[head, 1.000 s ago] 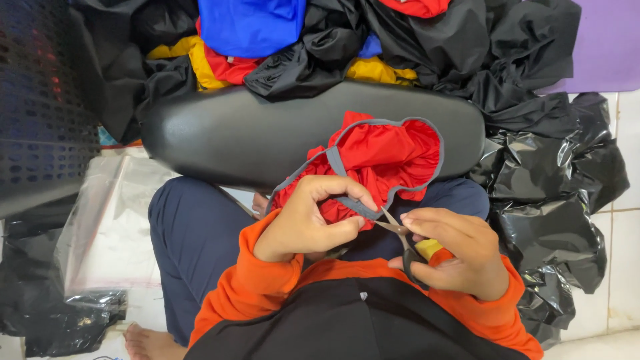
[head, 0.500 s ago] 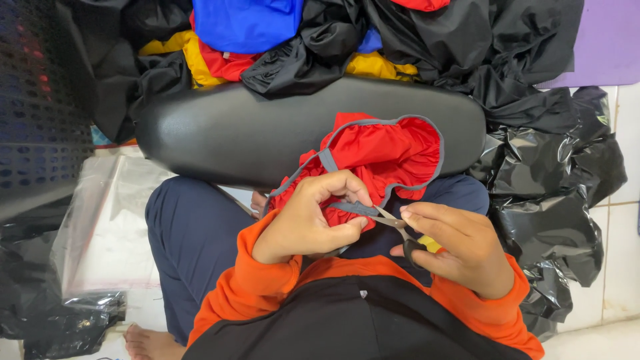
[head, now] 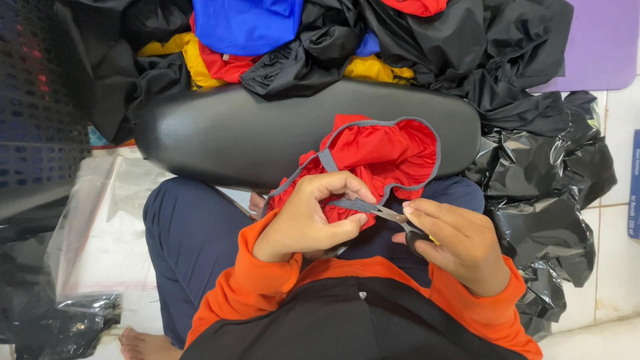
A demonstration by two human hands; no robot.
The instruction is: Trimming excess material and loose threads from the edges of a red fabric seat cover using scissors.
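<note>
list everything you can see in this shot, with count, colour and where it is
red garment: one, red with grey trim, on the lap against the black cushion
scissors: one small pair, metal, at the grey trim
black cushion: one, black, across the middle
pile of clothes: several, blue, yellow, red, black, top
black plastic bags: black, right
clear plastic bag: one, left on floor
purple mat: one, top right
left hand: pinches the trim
right hand: holds the scissors

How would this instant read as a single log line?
left hand: pinches red garment | right hand: holds small scissors at its grey trim | seat: black padded stool
</note>
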